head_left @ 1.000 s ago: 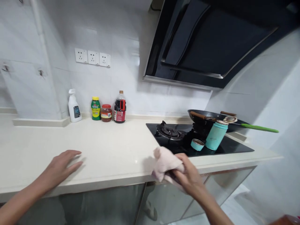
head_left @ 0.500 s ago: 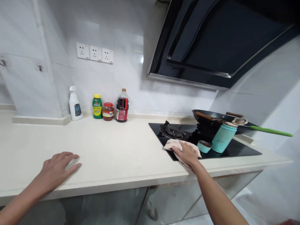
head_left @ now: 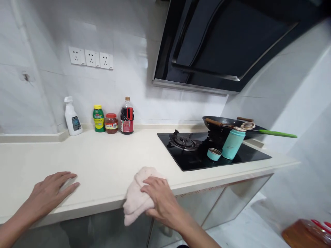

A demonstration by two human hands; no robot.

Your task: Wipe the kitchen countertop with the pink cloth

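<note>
Teal cylindrical steel flask (head_left: 232, 144) stands uncapped on black glass hob (head_left: 248, 155); contents unseen. Our right hand (head_left: 159, 199) clutches soft pink cloth (head_left: 136, 199); left hand (head_left: 49, 193) lies flat on smooth cream counter (head_left: 108, 165).

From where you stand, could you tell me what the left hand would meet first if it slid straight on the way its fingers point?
Only bare countertop lies ahead of the left hand at first; farther on, probably the stove, though depth is unclear.

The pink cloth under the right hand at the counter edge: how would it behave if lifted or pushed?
The pink cloth is probably floppy: it bunches under the right hand and droops over the countertop edge. It looks light and soft, so it would likely slide and crumple rather than roll.
</note>
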